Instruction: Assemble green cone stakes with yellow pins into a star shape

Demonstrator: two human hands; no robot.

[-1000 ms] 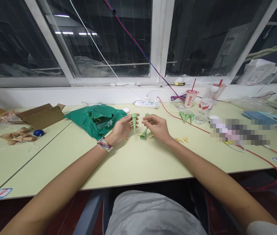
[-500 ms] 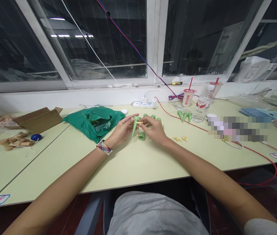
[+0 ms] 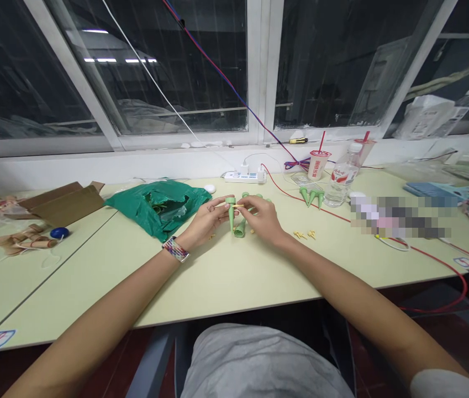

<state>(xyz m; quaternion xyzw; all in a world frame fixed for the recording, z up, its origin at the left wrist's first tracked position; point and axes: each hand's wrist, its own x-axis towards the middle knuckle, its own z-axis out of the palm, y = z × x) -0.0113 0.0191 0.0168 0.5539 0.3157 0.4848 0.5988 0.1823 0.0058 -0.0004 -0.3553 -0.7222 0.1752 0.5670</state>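
My left hand (image 3: 208, 221) is closed round the upper part of a green plastic watering spike (image 3: 231, 218), tip pointing down. In my right hand (image 3: 262, 217) a small yellow peg (image 3: 236, 206) is pinched between thumb and finger. Its end meets the side of the spike near the cap; how deep it sits cannot be told. Just behind lies another green spike (image 3: 240, 229), hollow end toward me, with more green spikes partly hidden by my right hand. Several loose yellow pegs (image 3: 299, 235) lie to the right of my hands.
A torn green plastic bag (image 3: 163, 213) is at left, near an open cardboard box (image 3: 64, 204) and a blue ball (image 3: 59, 232). Further right stand more green spikes (image 3: 311, 197), a water bottle (image 3: 340, 179) and a cup (image 3: 318, 165). A red cable (image 3: 300, 200) crosses the table.
The held spike has turned from a slant to nearly upright, its tip swinging right. Both hands keep their grip and the yellow peg stays against the spike's side.
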